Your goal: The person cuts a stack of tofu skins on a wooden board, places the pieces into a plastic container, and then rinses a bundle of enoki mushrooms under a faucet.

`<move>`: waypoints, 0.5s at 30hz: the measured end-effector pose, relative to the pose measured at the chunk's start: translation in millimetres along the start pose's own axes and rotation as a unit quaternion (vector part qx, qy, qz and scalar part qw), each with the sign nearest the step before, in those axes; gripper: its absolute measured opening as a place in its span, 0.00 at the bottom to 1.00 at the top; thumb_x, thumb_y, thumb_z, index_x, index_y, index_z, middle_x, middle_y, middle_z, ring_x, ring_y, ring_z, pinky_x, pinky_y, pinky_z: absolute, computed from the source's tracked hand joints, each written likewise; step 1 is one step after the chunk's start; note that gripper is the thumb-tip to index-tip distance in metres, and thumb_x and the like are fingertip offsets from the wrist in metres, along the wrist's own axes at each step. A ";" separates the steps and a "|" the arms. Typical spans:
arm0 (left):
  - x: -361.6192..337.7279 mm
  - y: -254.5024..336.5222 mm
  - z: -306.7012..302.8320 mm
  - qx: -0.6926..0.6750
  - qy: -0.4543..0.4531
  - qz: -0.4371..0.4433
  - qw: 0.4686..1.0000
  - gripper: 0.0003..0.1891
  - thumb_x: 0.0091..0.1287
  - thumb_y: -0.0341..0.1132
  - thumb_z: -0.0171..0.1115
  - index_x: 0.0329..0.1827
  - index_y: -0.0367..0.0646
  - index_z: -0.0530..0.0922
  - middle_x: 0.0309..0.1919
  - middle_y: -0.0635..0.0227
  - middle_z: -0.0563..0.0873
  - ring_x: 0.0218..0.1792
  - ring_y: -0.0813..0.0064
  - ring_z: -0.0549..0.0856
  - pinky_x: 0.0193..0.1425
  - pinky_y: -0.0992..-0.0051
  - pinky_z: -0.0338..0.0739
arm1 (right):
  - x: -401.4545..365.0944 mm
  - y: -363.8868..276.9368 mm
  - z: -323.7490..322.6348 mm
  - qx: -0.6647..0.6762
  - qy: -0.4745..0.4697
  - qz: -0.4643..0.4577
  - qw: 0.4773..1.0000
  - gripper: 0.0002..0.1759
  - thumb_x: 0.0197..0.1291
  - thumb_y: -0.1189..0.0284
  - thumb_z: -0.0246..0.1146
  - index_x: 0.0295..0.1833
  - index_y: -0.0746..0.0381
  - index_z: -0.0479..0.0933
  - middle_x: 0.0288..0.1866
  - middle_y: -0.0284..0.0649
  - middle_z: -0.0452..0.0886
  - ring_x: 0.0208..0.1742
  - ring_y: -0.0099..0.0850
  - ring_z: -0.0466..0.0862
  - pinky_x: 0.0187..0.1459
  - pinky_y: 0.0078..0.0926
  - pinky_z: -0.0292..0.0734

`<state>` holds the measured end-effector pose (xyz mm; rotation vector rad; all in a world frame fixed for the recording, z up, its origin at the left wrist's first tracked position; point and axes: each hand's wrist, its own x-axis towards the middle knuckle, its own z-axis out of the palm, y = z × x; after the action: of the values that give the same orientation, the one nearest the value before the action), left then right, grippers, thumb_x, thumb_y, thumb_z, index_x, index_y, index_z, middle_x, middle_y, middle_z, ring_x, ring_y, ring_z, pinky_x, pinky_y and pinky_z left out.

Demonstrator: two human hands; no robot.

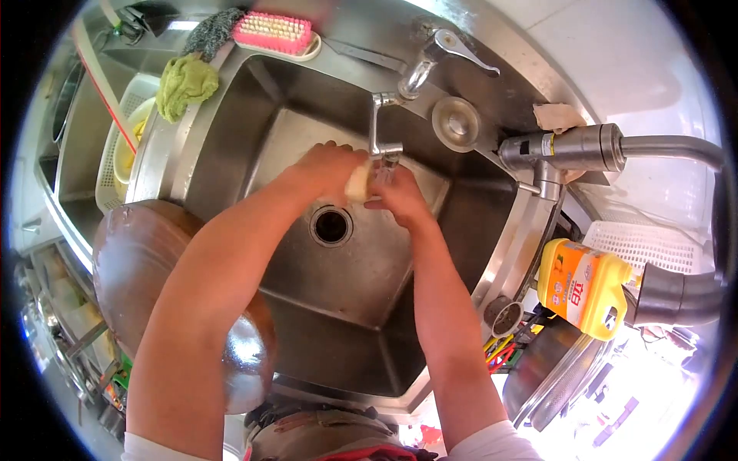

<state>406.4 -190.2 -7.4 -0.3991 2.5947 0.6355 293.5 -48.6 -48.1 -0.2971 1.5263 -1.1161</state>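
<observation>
Under the spout of the tap (387, 147), both hands meet over the sink (330, 284). My left hand (332, 167) is closed round a small pale yellow piece (358, 184) whose kind I cannot make out. From the other side my right hand (401, 196) grips the same piece, thumb and fingers bent against it. Water seems to run from the spout onto the right fingers. The round drain (332, 226) lies just below the hands in the sink floor.
A pink scrubbing brush (273, 34) and a green cloth (184, 84) lie on the sink's rim. A large metal wok-like pan (138, 269) stands beside my left arm. On the right are a yellow detergent jug (582, 288) and a thick metal tap (565, 150).
</observation>
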 end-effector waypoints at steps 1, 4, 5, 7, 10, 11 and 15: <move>-2.5 -2.9 -0.7 0.004 0.015 0.014 1.000 0.36 0.40 0.39 0.78 0.57 0.45 0.76 0.50 0.59 0.83 0.52 0.54 0.81 0.59 0.60 0.75 | -5.6 -4.5 -1.7 0.027 -0.013 -0.002 1.000 0.26 0.58 0.64 0.63 0.59 0.65 0.72 0.46 0.44 0.81 0.41 0.34 0.83 0.35 0.34 0.84; -5.6 -0.3 3.7 0.019 0.063 0.041 0.997 0.33 0.42 0.37 0.75 0.56 0.45 0.78 0.51 0.61 0.83 0.52 0.55 0.81 0.61 0.60 0.73 | -1.4 -0.1 0.6 0.029 0.003 0.003 1.000 0.28 0.57 0.64 0.64 0.61 0.66 0.70 0.47 0.45 0.80 0.42 0.36 0.83 0.36 0.36 0.85; -5.4 2.1 4.8 0.026 0.081 0.048 0.995 0.32 0.42 0.36 0.75 0.56 0.45 0.78 0.52 0.61 0.83 0.52 0.56 0.80 0.61 0.60 0.72 | 1.8 2.1 0.1 0.016 0.018 0.006 1.000 0.29 0.57 0.65 0.64 0.62 0.66 0.69 0.47 0.45 0.79 0.42 0.36 0.83 0.36 0.36 0.85; -5.6 4.1 5.7 0.036 0.099 0.061 0.993 0.27 0.46 0.33 0.71 0.54 0.45 0.79 0.52 0.62 0.83 0.53 0.56 0.79 0.62 0.60 0.72 | 4.3 2.7 -3.1 0.026 0.032 0.020 0.999 0.27 0.59 0.63 0.64 0.60 0.65 0.70 0.50 0.44 0.78 0.47 0.37 0.82 0.41 0.41 0.85; -7.0 -0.1 7.8 0.043 0.134 0.072 0.987 0.23 0.50 0.30 0.66 0.53 0.44 0.79 0.52 0.61 0.83 0.54 0.57 0.78 0.62 0.61 0.71 | 5.1 2.8 -3.3 0.062 0.032 0.032 0.997 0.26 0.60 0.60 0.64 0.59 0.63 0.70 0.52 0.43 0.78 0.49 0.38 0.81 0.43 0.43 0.85; -5.6 -0.3 8.7 0.043 0.147 0.077 0.985 0.22 0.52 0.30 0.65 0.53 0.44 0.79 0.52 0.61 0.83 0.54 0.57 0.78 0.63 0.61 0.70 | 4.7 3.1 -4.9 0.077 0.032 0.034 0.996 0.26 0.61 0.58 0.64 0.59 0.63 0.70 0.52 0.44 0.78 0.50 0.38 0.81 0.44 0.44 0.85; 1.3 4.5 11.3 0.068 0.130 0.067 0.987 0.20 0.55 0.30 0.62 0.54 0.42 0.78 0.50 0.61 0.83 0.54 0.58 0.78 0.63 0.62 0.70 | 8.9 3.0 -0.6 0.014 0.071 0.009 0.997 0.24 0.62 0.61 0.63 0.59 0.61 0.71 0.54 0.43 0.78 0.51 0.38 0.81 0.44 0.45 0.84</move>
<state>407.5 -181.0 -15.4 -0.2812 2.9127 0.4734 291.5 -53.1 -56.1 -0.1886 1.6329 -1.1632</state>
